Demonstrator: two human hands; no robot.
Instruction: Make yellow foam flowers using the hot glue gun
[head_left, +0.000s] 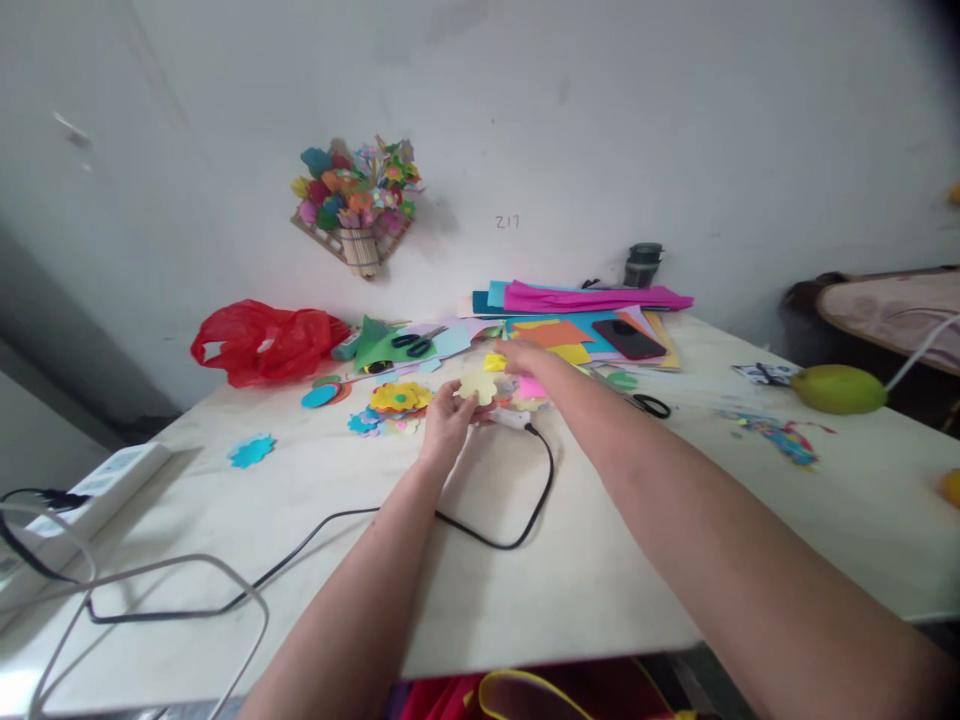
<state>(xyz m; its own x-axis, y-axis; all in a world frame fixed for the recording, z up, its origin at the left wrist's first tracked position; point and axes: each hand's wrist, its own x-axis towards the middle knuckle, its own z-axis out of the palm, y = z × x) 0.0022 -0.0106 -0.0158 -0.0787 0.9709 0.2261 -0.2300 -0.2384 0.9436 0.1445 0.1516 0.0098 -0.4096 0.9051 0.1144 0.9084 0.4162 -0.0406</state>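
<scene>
My left hand pinches a pale yellow paper flower between thumb and fingers, just above the table. Below and right of it lies a white corded tool, its front end hidden. My right hand reaches farther out, fingers bent down beside a small bright yellow piece; whether they grip anything cannot be made out. Pink paper sits under my right wrist. To the left of my left hand, a layered yellow flower rests on several blue and pale cut flowers.
A black cord loops across the table toward a white power strip. Scissors lie at the back left, another pair right of my forearm. A phone rests on coloured sheets. A red plastic bag stands left.
</scene>
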